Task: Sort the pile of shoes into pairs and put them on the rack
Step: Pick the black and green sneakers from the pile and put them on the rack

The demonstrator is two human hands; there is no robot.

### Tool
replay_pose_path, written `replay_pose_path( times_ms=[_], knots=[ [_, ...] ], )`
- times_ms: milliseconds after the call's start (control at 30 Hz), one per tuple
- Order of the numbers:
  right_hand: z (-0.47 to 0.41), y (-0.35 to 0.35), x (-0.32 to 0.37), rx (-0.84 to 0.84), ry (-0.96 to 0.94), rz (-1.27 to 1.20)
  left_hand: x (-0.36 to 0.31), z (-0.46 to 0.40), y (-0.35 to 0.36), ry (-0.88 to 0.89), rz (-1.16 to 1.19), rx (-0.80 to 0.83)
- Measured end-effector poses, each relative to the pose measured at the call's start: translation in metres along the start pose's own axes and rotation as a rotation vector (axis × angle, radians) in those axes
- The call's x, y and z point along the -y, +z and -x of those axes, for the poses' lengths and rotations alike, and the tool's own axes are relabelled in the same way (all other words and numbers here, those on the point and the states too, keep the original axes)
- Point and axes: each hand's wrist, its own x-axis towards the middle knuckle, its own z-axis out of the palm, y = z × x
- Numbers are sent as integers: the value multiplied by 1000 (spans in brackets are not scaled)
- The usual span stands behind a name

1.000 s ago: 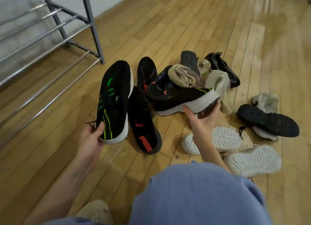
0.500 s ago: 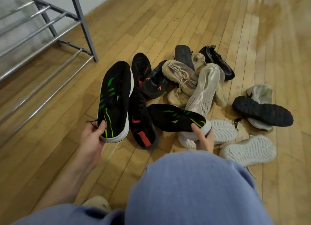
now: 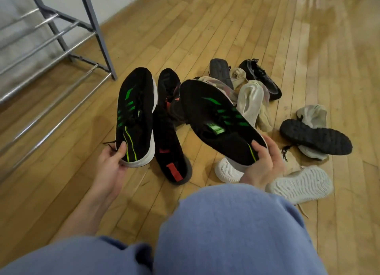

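left hand (image 3: 112,161) grips heel of left green-striped shoe (image 3: 134,118) | right hand (image 3: 262,163) grips heel of right green-striped shoe (image 3: 218,118) | probably held side by side to confirm the pair | rack (image 3: 96,26) far left

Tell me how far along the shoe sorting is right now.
Done: nothing shows on the visible rack bars. In hand: one matched pair, with the left hand gripping one black and green sneaker by the heel and the right hand gripping its mate. Left: placing that pair, then the pile on the floor, including the black and red shoe and the white-soled shoes.
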Motion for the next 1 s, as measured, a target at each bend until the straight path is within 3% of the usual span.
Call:
replay_pose_path(
  times_ms=[167,500,633,1000],
  knots=[
    [11,65,-5,146,203,15,-15,1,-11,35,106,-77],
    [94,165,-44,594,674,-16,-34,29,-132,71,136,-375],
    [127,190,-59,800,632,-3,-40,39,-169,125,181,-510],
    [212,260,-130,1056,567,123,-52,23,-243,148,339,-722]
  ],
)
